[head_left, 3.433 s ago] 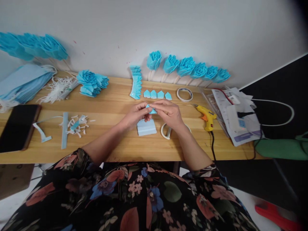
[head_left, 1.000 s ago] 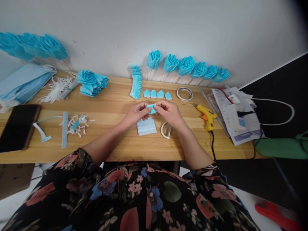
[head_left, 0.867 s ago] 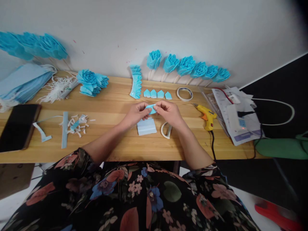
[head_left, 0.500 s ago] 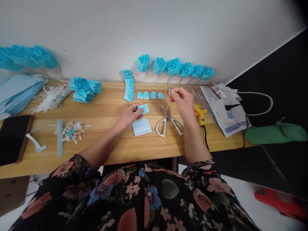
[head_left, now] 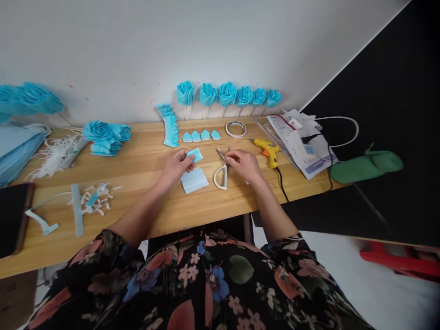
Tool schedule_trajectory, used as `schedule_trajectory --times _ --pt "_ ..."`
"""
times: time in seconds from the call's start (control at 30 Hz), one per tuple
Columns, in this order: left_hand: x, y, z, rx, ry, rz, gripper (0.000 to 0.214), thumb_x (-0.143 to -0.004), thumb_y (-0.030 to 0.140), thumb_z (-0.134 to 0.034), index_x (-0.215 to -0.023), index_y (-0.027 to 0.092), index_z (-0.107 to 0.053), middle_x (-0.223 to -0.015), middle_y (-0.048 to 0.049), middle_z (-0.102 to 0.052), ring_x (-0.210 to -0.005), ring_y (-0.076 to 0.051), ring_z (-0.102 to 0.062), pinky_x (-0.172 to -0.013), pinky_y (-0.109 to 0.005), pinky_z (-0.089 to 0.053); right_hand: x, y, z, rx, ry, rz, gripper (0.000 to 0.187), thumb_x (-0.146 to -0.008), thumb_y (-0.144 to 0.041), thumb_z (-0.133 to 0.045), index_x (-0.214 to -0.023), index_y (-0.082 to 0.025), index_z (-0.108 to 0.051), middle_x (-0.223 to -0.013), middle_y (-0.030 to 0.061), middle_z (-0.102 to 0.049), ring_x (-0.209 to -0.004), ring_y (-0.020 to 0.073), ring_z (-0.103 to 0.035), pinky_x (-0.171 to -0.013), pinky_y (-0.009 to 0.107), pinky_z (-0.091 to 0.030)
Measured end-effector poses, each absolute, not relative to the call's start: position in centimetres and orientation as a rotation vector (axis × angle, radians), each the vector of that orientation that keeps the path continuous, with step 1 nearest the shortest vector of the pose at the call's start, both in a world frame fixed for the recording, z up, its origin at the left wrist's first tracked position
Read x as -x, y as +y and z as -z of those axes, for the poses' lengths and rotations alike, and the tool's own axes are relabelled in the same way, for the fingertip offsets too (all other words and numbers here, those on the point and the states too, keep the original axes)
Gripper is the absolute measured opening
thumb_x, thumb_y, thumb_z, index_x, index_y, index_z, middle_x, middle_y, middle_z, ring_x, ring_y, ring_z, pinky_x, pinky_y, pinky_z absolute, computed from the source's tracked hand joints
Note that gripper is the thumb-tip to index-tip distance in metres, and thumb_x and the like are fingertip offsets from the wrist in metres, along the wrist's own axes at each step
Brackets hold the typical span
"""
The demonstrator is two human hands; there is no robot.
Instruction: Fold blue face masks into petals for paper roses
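Black top [head_left: 202,275] filling six o'clock, and it's alive with print: blue blooms [head_left: 216,286], a broad green leaf [head_left: 241,269], coral leaves [head_left: 183,316], little pink flowers [head_left: 188,269] in clusters! Matching floral sleeves, left sleeve [head_left: 99,256] at eight o'clock, right sleeve [head_left: 297,254] at five, forearms [head_left: 140,213] bare.

Bright blue piece [head_left: 196,155], white-handled scissors [head_left: 225,177], yellow glue gun [head_left: 271,152], black floral shirt [head_left: 192,286]

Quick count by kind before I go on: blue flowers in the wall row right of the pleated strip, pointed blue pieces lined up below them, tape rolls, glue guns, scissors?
Blue flowers in that row: 6
Pointed blue pieces: 4
Tape roll: 1
Glue gun: 1
Scissors: 1 pair
Total: 13
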State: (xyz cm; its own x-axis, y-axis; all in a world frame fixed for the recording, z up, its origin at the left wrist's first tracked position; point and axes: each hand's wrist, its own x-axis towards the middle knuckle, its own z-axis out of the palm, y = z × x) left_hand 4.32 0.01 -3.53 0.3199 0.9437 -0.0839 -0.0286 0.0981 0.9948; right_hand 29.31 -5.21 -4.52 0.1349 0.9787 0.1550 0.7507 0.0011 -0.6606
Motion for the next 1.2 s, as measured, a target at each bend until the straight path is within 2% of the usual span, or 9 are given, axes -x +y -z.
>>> schedule_trajectory --times 0.17,0.33,0.5,0.73,0.93,1.0,1.1,1.2 --pt "-4.3 0.0 3.5 -1.257 0.963 -0.928 0.015 -0.083 0.023 -0.067 -0.072 0.017 -0.059 -0.056 0.0034 -0.061 -0.048 -0.007 -0.053 -0.051 -0.020 -0.041 -29.0 -3.7 3.6 1.824 -1.712 -0.349 0.022 -0.091 -0.028 -0.057 -0.098 -0.020 -0.076 -0.099 0.0083 -0.078 -0.090 0.0226 -0.069 -0.080 0.034 -0.047" --pt "-4.3 0.0 3.2 -1.230 0.968 -0.926 0.016 -0.081 0.022 -0.067 -0.070 0.017 -0.057 -0.053 0.0038 -0.060 -0.046 -0.007 -0.051 -0.050 -0.020 -0.041 -27.8 -2.2 2.7 1.945 -1.815 -0.357 0.027 -0.092 -0.038 -0.057 -0.088 -0.020 -0.077 -0.085 0.0075 -0.078 -0.078 0.0225 -0.068 -0.069 0.032 -0.043" --pt "-4.3 -0.1 2.9 -1.219 0.975 -0.910 0.015 -0.081 0.022 -0.069 -0.071 0.017 -0.058 -0.054 0.0039 -0.060 -0.046 -0.007 -0.051 -0.050 -0.020 -0.041 -27.3 -1.2 3.5 2.014 -1.732 -0.369 0.019 -0.087 -0.032 -0.062 -0.086 -0.020 -0.076 -0.083 0.0065 -0.078 -0.075 0.0206 -0.067 -0.066 0.030 -0.042" --pt "-4.3 -0.1 3.0 -1.224 0.985 -0.895 0.017 -0.080 0.027 -0.070 -0.073 0.016 -0.058 -0.055 0.0038 -0.060 -0.047 -0.007 -0.051 -0.051 -0.020 -0.040 -28.5 -0.4 4.9 1.848 -1.467 -0.714 0.011 -0.079 -0.027 -0.062 -0.074 -0.019 -0.068 -0.060 -0.0014 -0.066 -0.053 0.0130 -0.058 -0.053 0.024 -0.042" --pt "-4.2 -0.1 2.6 -1.214 0.996 -0.869 0.016 -0.080 0.024 -0.067 -0.071 0.016 -0.058 -0.055 0.0033 -0.060 -0.048 -0.007 -0.051 -0.051 -0.020 -0.041 -28.4 -0.7 5.1 1.810 -1.335 -0.795 0.013 -0.083 -0.025 -0.052 -0.083 -0.019 -0.063 -0.070 0.0004 -0.070 -0.053 0.0118 -0.061 -0.046 0.021 -0.044" --pt "-4.2 -0.2 2.5 -1.205 0.991 -0.842 0.017 -0.080 0.023 -0.068 -0.070 0.016 -0.057 -0.055 0.0032 -0.060 -0.048 -0.007 -0.051 -0.051 -0.020 -0.041 -28.1 -1.3 4.6 1.746 -1.320 -0.736 0.014 -0.087 -0.028 -0.053 -0.086 -0.019 -0.064 -0.072 0.0004 -0.070 -0.053 0.0116 -0.060 -0.047 0.021 -0.045" --pt "-4.3 -0.3 2.3 -1.183 0.969 -0.799 0.019 -0.082 0.021 -0.067 -0.068 0.016 -0.056 -0.055 0.0032 -0.060 -0.048 -0.007 -0.051 -0.052 -0.020 -0.041 -27.1 -2.5 3.0 1.490 -1.482 -0.389 0.016 -0.091 -0.034 -0.059 -0.088 -0.020 -0.068 -0.081 0.0012 -0.073 -0.063 0.0131 -0.062 -0.058 0.025 -0.050" --pt "-4.4 -0.3 2.1 -1.171 0.958 -0.753 0.020 -0.085 0.016 -0.063 -0.066 0.015 -0.055 -0.054 0.0031 -0.059 -0.047 -0.006 -0.051 -0.051 -0.020 -0.041 -25.7 -3.2 1.0 1.160 -1.766 -0.080 0.011 -0.093 -0.026 -0.061 -0.090 -0.023 -0.071 -0.083 0.0009 -0.074 -0.073 0.0153 -0.065 -0.070 0.030 -0.052"
